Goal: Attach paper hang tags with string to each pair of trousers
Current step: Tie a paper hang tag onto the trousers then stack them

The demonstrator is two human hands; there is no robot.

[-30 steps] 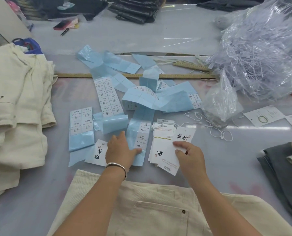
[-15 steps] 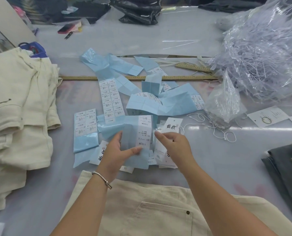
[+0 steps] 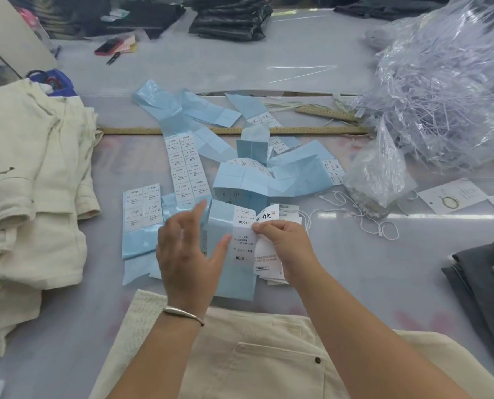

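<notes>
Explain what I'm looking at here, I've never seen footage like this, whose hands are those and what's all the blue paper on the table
There is no machine here. A camera worn on a person's head looks down at their own two bare hands, so you see the work as they do.

The left hand, with a bracelet on the wrist, holds up a blue sticker sheet printed with white size labels. The right hand pinches one label on that sheet and also holds a white paper hang tag.

On the grey table lie more blue label strips, loose white strings, a long wooden ruler and clear plastic bags. Cream trousers lie nearest the person, with a cream stack at the left.
</notes>
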